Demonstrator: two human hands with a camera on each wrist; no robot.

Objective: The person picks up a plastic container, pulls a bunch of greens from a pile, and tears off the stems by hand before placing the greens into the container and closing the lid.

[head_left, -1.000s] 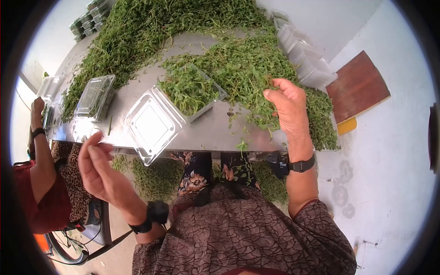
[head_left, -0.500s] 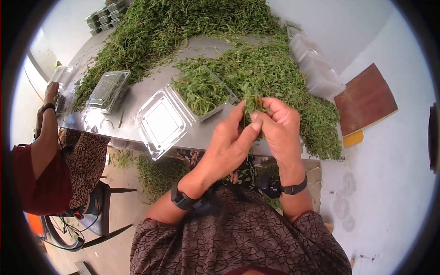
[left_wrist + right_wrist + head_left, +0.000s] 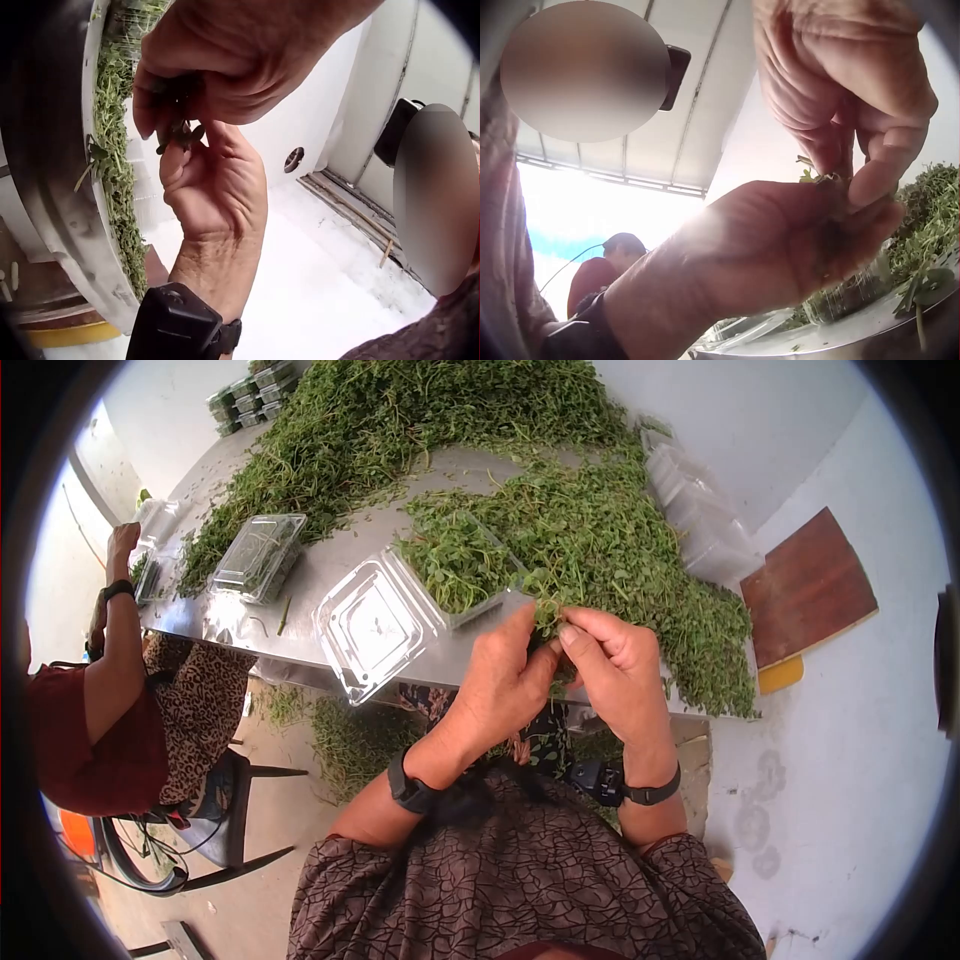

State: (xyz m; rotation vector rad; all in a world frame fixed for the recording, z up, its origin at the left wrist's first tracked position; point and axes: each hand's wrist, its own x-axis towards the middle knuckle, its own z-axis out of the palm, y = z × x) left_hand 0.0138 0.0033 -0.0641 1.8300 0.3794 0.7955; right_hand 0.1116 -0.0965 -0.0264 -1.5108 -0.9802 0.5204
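View looking down over a person's lap at a steel table (image 3: 345,545) covered in cut greens. At the centre of the frame, the left hand (image 3: 500,675) and the right hand (image 3: 622,660) come together, thumbs and fingertips meeting on a small bunch of leafy stems (image 3: 545,612). Both hands pinch it, held up at the near edge of the table; the left-wrist and right-wrist views show the same close grip, with the fingers covering much of the bunch.

Just above and left of the hands stands a clear clamshell container (image 3: 484,610), its base heaped with loose leaves and its lid (image 3: 375,625) laid back towards the lower left. A broad spread of greens (image 3: 610,520) covers the table from upper centre to the right. A filled, closed clamshell (image 3: 258,557) sits further left, and a stack of clear containers (image 3: 690,500) stands at upper right. At the left edge, a second person (image 3: 85,735) reaches towards another container.

The step in hand appears to be tidying or picking over this bunch for packing. The next move probably calls for one hand to release while the other lays the bunch in the container without spilling the heap; folding the lid over would come later.
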